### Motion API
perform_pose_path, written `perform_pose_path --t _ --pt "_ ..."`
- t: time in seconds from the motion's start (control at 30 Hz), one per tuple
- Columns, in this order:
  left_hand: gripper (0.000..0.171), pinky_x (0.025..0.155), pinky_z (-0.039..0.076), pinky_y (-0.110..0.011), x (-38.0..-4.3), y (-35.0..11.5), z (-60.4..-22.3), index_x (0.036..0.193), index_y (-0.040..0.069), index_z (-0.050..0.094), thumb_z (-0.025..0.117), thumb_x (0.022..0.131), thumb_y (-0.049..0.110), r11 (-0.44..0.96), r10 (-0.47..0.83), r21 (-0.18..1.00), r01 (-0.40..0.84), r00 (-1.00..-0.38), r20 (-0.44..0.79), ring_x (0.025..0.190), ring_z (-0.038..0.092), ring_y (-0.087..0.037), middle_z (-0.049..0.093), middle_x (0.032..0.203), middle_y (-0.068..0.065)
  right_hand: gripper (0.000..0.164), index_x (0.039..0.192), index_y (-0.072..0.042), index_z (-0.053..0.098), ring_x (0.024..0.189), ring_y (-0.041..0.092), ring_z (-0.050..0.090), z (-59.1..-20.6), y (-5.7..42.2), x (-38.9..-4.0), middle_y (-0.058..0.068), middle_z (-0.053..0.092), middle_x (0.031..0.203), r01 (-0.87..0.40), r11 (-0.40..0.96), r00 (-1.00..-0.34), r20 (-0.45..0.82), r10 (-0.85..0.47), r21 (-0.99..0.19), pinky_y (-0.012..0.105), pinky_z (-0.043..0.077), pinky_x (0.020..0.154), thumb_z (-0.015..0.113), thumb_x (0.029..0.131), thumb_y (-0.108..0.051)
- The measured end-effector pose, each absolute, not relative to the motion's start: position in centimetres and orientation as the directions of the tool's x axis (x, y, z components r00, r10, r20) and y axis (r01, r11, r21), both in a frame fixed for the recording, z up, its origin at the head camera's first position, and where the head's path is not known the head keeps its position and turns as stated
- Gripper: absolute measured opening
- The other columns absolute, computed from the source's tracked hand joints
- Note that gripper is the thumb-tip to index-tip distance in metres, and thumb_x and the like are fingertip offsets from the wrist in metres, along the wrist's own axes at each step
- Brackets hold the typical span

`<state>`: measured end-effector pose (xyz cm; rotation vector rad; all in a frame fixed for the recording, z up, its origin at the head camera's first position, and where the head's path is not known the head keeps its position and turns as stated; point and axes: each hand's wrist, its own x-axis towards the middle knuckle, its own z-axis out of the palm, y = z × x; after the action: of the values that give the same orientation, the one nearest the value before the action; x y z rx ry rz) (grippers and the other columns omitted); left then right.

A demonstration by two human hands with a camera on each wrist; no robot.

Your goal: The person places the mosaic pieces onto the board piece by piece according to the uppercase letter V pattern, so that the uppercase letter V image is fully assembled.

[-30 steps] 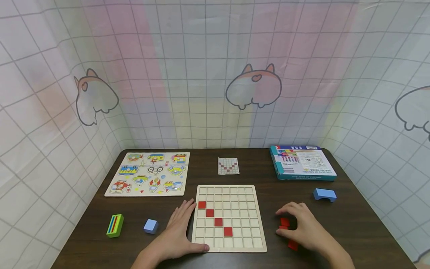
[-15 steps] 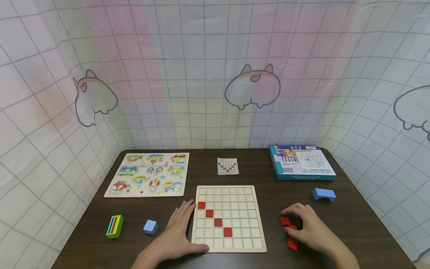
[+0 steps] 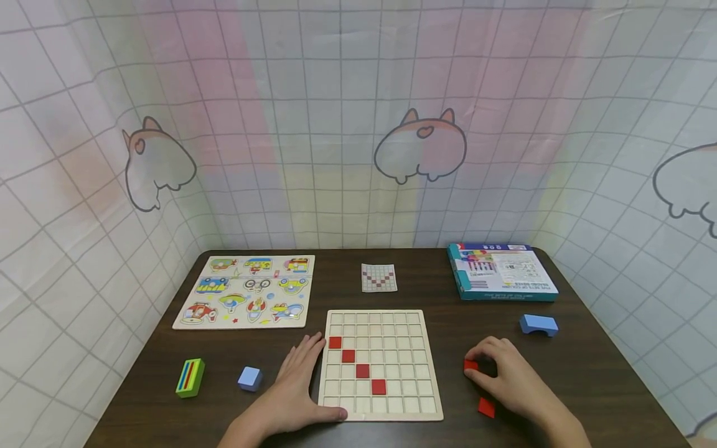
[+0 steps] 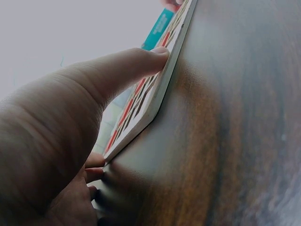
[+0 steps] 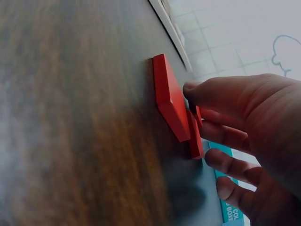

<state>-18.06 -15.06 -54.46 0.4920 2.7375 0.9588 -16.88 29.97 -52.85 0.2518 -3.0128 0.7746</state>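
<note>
My left hand (image 3: 299, 389) lies spread at the near left corner of a pale wooden grid board (image 3: 392, 348). Its thumb (image 4: 150, 59) rests on the near edge, and the straight fingers touch the left edge. Several red square tiles, one of them a tile (image 3: 363, 371), sit in the board's cells in a descending diagonal. Right of the board, the thumb and index finger of my right hand (image 3: 512, 376) pinch a red tile (image 3: 470, 365), partly hidden by the fingers. A loose red tile (image 3: 486, 407) lies nearer; in the right wrist view this tile (image 5: 169, 99) is in front.
A small pattern card (image 3: 379, 278) lies behind the board. Left stand a vehicle puzzle board (image 3: 246, 292), a green striped block (image 3: 190, 378) and a blue cube (image 3: 249, 378). Right are a flat box (image 3: 504, 274) and a blue arch block (image 3: 539, 325). A patterned curtain surrounds the table.
The right thumb and index finger have drawn together on a red tile among the loose tiles. The middle tile has left its spot. My left hand and the board stay put.
</note>
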Motion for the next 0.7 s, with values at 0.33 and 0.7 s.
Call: perform_pose_path --t 0.33,0.7 --pt "0.147 0.140 0.007 -0.069 -17.88 -15.07 -54.36 0.178 0.018 0.022 0.090 0.067 0.084 0.730 0.373 0.638 0.245 -0.925 -0.072 0.175 0.009 -0.037 0.023 0.186 -0.007 0.020 0.112 -0.032 0.078 0.112 0.017 0.058 -52.30 29.96 -17.11 -0.010 0.073 0.115 -0.143 0.859 -0.989 0.043 -0.140 -0.492 0.048 0.059 0.102 0.089 0.096 -0.033" --pt "0.147 0.140 0.008 -0.070 -17.98 -14.99 -54.57 0.178 0.017 0.023 0.090 0.066 0.086 0.736 0.373 0.627 0.256 -0.926 -0.060 0.175 0.010 -0.037 0.023 0.186 -0.008 0.021 0.113 -0.033 0.081 0.114 0.014 0.061 -51.83 29.55 -17.44 -0.017 0.073 0.113 -0.218 0.856 -0.976 0.123 -0.181 -0.469 0.050 0.061 0.102 0.091 0.094 -0.032"
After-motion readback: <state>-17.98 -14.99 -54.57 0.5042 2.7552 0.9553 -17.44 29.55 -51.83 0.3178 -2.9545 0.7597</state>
